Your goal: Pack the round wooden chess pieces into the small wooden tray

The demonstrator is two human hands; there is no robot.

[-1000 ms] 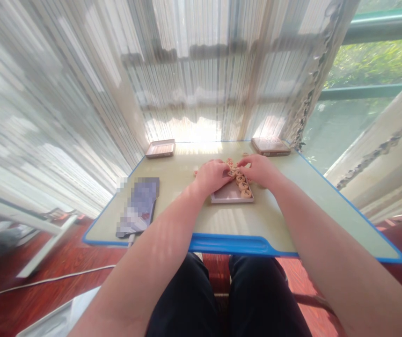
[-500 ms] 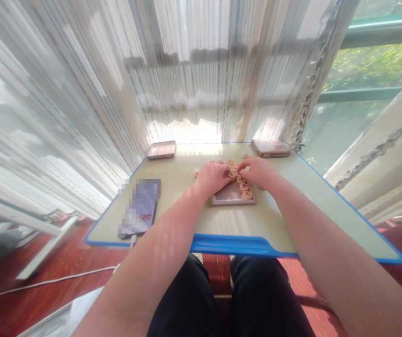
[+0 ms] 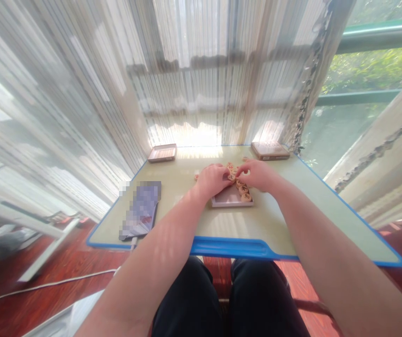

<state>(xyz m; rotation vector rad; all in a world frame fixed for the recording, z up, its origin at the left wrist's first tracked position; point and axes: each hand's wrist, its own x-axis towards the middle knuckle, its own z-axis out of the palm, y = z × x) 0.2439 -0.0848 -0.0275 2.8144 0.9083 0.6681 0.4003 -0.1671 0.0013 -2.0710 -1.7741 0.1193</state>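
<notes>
A shallow white box (image 3: 222, 203) lies on the table, with a row of round wooden Chinese chess pieces (image 3: 244, 189) along its right side. My left hand (image 3: 215, 180) reaches over the box's left side, its thumb and fingers closed on a Chinese chess piece (image 3: 231, 178) with a dark character. Close to the right edge of that piece is my right hand (image 3: 257, 174), its thumb and forefinger curved with a gap between them. More pieces with red characters (image 3: 230, 168) show just beyond the fingers. Both hands partly hide the box's far portion.
A phone (image 3: 141, 208) with a cable lies at the table's left. At the back stand an open shallow box (image 3: 163, 153) on the left and a flat box (image 3: 270, 150) on the right. A loose piece (image 3: 196, 177) sits beside my left hand. Blue trim (image 3: 229, 245) edges the table.
My right thumb and forefinger have parted slightly beside the pieces. A different character shows on the piece at my left fingertips. The view has shifted a little.
</notes>
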